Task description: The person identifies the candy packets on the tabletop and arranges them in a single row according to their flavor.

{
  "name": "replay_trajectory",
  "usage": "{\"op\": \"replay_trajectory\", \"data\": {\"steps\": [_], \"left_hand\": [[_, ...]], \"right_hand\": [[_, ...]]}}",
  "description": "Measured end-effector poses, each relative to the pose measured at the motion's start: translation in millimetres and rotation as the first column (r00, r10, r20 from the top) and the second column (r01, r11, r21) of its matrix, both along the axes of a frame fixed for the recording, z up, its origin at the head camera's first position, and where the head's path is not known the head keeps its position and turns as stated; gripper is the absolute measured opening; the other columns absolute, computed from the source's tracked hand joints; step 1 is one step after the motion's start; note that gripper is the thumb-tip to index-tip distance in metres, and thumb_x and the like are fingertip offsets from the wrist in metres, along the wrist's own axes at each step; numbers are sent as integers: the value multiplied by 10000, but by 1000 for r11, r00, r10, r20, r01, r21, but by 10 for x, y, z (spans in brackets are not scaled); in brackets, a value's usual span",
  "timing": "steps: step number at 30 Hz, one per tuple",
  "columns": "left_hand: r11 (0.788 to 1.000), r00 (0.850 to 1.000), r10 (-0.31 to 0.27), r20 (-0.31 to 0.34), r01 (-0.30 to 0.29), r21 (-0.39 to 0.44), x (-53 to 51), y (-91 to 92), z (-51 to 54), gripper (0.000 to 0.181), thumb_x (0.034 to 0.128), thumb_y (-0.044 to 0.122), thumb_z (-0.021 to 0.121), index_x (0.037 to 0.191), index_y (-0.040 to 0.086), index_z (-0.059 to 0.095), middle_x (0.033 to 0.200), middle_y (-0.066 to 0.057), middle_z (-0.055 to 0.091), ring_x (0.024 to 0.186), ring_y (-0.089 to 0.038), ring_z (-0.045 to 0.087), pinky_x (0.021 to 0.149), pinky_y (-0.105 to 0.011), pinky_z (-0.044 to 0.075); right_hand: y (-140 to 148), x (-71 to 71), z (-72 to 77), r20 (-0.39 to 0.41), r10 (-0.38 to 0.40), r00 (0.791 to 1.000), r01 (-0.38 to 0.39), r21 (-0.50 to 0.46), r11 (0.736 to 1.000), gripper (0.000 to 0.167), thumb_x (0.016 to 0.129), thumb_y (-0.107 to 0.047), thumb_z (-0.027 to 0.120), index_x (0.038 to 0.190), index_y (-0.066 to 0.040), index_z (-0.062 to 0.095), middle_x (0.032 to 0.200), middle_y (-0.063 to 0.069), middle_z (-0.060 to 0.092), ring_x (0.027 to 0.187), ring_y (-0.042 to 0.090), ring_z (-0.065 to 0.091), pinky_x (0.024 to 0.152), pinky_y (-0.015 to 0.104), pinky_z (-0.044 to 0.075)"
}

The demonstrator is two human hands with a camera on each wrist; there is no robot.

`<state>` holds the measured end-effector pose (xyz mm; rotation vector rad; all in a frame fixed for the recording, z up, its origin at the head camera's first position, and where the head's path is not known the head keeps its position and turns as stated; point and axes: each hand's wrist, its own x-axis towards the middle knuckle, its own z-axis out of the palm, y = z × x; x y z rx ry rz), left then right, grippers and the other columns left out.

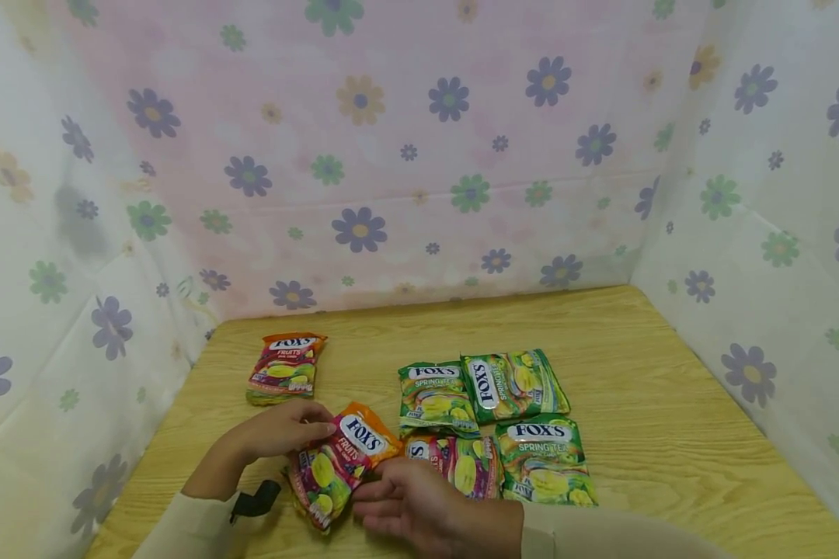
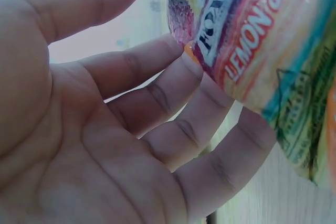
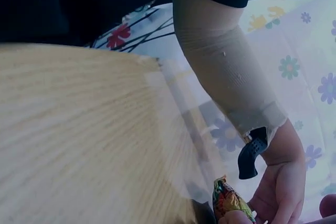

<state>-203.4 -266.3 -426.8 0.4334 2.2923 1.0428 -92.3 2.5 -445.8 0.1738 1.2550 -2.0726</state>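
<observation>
In the head view a red and orange bag of Fox's Fruits candy (image 1: 335, 466) stands tilted between the two hands. My left hand (image 1: 283, 428) touches its upper left side. In the left wrist view the bag's printed plastic (image 2: 252, 40) covers the fingertips, while the thumb (image 2: 94, 3) stays apart from it. My right hand (image 1: 419, 501) holds the bag at its lower right edge, thumb near the orange corner and fingers lower down. In the right wrist view a fingertip (image 3: 236, 216) lies against the wrapper (image 3: 228, 195); the rest of that grip is hidden.
Another Fruits bag (image 1: 288, 369) lies at the back left of the wooden table (image 1: 643, 357). To the right lie green Spring Tea bags (image 1: 436, 396), (image 1: 517, 384), (image 1: 545, 458) and a Fruits bag (image 1: 468, 466) partly behind my right hand. Flowered cloth (image 1: 419, 178) encloses the table.
</observation>
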Motion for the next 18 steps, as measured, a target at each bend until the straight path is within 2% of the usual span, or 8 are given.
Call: {"op": "replay_trajectory", "data": {"steps": [4, 9, 14, 18], "left_hand": [[1000, 1000, 27, -14, -27, 4, -7, -9, 19, 350, 1056, 336, 600, 1230, 49, 696, 1033, -84, 675, 831, -217, 642, 630, -374, 587], [998, 999, 46, -14, -46, 44, -17, -31, 52, 347, 1054, 335, 609, 1213, 38, 692, 1055, -115, 662, 829, -230, 653, 633, -393, 608], [993, 996, 90, 13, -90, 74, -5, -54, 63, 376, 1053, 327, 612, 1256, 13, 651, 1125, -126, 671, 927, -240, 697, 714, -427, 637], [989, 994, 108, 20, -110, 99, 0, -93, 55, 431, 1061, 310, 598, 1334, -23, 606, 1191, -145, 687, 1000, -252, 709, 760, -442, 643]], "right_hand": [[8, -78, 16, 1, -13, 1000, 13, 35, 999, 554, 862, -60, 502, 1392, 83, 422, 1198, 286, 665, 1132, 387, 703, 999, 493, 577], [35, -178, 55, 2, -25, 1000, 25, 27, 999, 628, 868, -70, 499, 1464, 83, 375, 1230, 294, 634, 1151, 410, 685, 1027, 528, 554], [56, -256, 107, 18, -41, 999, 41, 13, 999, 637, 894, -98, 527, 1495, 44, 372, 1275, 293, 591, 1121, 400, 688, 1019, 518, 561], [67, -289, 149, -6, -61, 998, 61, 27, 998, 633, 895, -93, 552, 1497, 19, 391, 1264, 274, 589, 1084, 374, 698, 959, 463, 600]]}}
